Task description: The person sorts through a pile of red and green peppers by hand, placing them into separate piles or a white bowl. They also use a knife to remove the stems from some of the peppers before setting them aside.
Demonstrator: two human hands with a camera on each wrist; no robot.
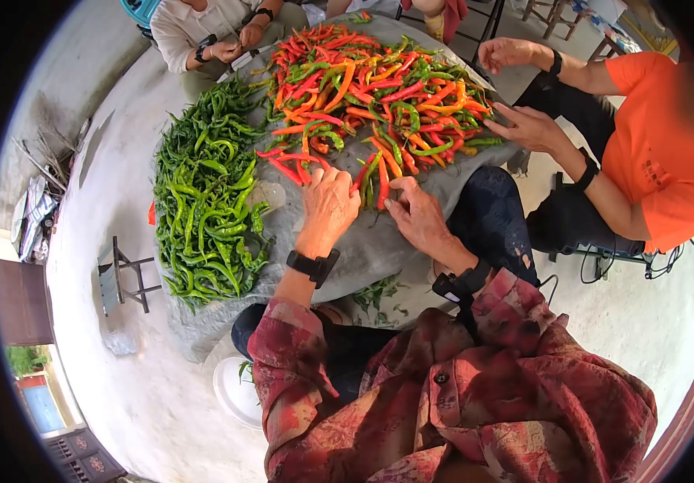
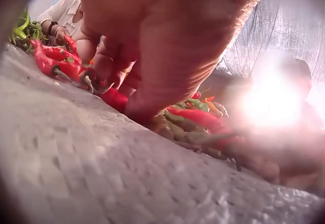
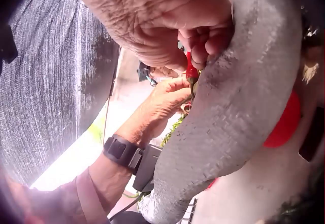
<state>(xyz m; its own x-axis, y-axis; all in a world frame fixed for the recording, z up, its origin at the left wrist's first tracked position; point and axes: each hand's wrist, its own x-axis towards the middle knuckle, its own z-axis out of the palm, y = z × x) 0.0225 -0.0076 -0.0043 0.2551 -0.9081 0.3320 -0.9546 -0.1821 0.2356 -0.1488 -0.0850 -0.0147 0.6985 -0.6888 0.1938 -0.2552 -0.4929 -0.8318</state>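
Bent over the near edge of the pile of red peppers [image 1: 347, 80], the left hand [image 1: 331, 205] has its fingers curled. In the left wrist view a red pepper [image 2: 114, 99] lies between thumb and fingers of this hand [image 2: 167, 36]; its far end is hidden. To its right, the right hand [image 1: 426, 217] is beside an upright-lying red pepper [image 1: 383, 185]. The right wrist view has the right hand [image 3: 162, 23] pinching a red pepper [image 3: 192, 71], stem end showing, with the left hand [image 3: 157, 107] beyond. Loose red peppers [image 1: 286, 167] lie by the left hand.
A heap of green peppers [image 1: 210, 193] covers the left of the grey sheet [image 1: 323, 262]. A person in orange [image 1: 661, 153] sits at the right, another in white [image 1: 182, 36] at the far left. A white basin [image 1: 238, 394] stands on the floor below.
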